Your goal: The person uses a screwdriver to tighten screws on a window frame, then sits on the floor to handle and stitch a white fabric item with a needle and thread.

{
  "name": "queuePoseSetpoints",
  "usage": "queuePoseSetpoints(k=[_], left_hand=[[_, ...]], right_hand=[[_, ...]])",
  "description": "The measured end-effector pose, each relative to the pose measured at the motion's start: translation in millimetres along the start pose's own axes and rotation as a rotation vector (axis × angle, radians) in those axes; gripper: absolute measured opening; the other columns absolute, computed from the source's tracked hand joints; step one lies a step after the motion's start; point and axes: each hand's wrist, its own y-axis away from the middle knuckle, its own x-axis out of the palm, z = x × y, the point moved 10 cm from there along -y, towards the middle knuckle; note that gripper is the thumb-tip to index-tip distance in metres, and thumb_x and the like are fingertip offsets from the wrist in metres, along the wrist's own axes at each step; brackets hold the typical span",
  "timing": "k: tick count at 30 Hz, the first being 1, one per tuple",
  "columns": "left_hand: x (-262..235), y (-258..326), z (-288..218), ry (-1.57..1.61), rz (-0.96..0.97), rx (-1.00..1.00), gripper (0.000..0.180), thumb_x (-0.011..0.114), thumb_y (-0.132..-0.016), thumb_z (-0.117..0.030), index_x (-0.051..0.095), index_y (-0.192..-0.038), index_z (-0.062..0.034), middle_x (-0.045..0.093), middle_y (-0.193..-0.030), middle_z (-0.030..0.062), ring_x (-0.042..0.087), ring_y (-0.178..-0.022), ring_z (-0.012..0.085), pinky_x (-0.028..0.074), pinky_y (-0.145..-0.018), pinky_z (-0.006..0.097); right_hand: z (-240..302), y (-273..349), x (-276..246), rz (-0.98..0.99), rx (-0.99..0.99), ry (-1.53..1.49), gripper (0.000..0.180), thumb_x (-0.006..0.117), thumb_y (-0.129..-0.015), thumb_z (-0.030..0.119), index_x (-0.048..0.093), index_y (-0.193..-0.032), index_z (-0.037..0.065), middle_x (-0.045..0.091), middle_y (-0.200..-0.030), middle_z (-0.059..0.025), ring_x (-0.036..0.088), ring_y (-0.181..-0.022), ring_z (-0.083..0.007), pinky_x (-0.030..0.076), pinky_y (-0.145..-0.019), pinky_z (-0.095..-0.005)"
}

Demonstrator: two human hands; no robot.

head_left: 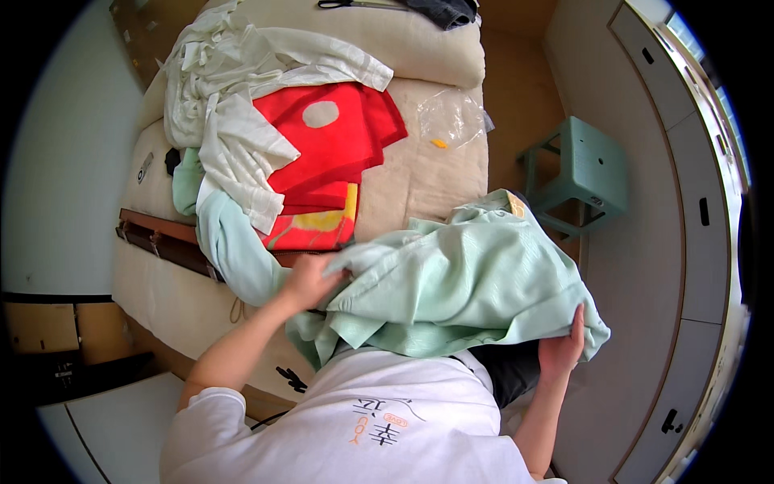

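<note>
A pale green, faintly shiny garment [459, 282] is spread in front of my body, reaching from the bed's edge over my lap. My left hand [313, 282] is closed on its left end, with the fingertips partly hidden in the folds. At the lower right corner, my right hand [564, 345] holds the cloth's edge, one finger lying up along the outside. A small orange-yellow label [516, 205] shows at the garment's far right edge. Left of my left hand lies a light blue-green sleeve-like piece [242, 246]; whether it joins the garment I cannot tell.
On the beige bed [419, 189] lie a crumpled white cloth [234, 121], red folded cloths [330, 149] and a clear plastic bag [453, 117]. Scissors [355, 5] rest at the far end. A green stool [592, 165] stands right, beside the pale cabinets [645, 242].
</note>
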Motion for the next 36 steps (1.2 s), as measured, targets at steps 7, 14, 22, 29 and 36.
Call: queuePoseSetpoints(k=[7,14,22,29,36], left_hand=[[-319,43,-157,1.013,-0.935,0.127,0.059,0.04,-0.105,-0.049,0.047,-0.146,-0.0072,0.056,-0.142,0.0121,0.056,-0.127,0.0312,0.044,-0.11,0.045],[-425,-38,-114,0.519,-0.773,0.166,0.071,0.047,-0.099,-0.059,0.045,-0.149,-0.008,0.05,-0.148,0.0104,0.048,-0.135,0.0252,0.036,-0.114,0.039],[-195,-63,89,-0.418,-0.338,-0.144,0.095,0.079,-0.08,-0.049,0.038,-0.151,-0.0014,0.042,-0.151,0.0263,0.048,-0.135,0.0396,0.041,-0.112,0.044],[-141,-62,-65,-0.225,-0.34,0.003,0.054,0.075,-0.083,-0.02,0.058,-0.131,-0.0006,0.071,-0.105,0.0225,0.068,-0.104,0.0346,0.052,-0.094,0.04],[-32,-35,-303,0.507,-0.015,0.67,0.07,0.061,-0.1,-0.039,0.035,-0.148,0.0049,0.046,-0.144,0.0209,0.045,-0.134,0.0318,0.034,-0.113,0.04]], right_hand=[[25,-5,234,0.7,-0.012,-0.011,0.044,0.054,-0.105,0.028,0.049,-0.144,0.008,0.055,-0.144,-0.0077,0.051,-0.133,-0.0237,0.04,-0.112,-0.0453],[-68,-113,343,0.554,0.086,0.308,0.048,0.055,-0.104,0.033,0.049,-0.139,0.001,0.056,-0.139,-0.0115,0.056,-0.122,-0.0234,0.045,-0.101,-0.0428],[-120,15,162,0.66,0.379,0.463,0.036,0.054,-0.103,0.02,0.056,-0.135,0.004,0.059,-0.138,-0.0125,0.057,-0.128,-0.0254,0.048,-0.102,-0.0391],[-92,20,136,0.637,0.196,0.702,0.043,0.061,-0.092,0.001,0.054,-0.134,0.002,0.059,-0.138,-0.0142,0.06,-0.125,-0.0263,0.05,-0.1,-0.0375],[-127,42,218,1.013,-0.286,0.924,0.08,0.074,-0.091,0.024,0.03,-0.156,0.008,0.043,-0.154,-0.0135,0.04,-0.142,-0.0298,0.034,-0.116,-0.043]])
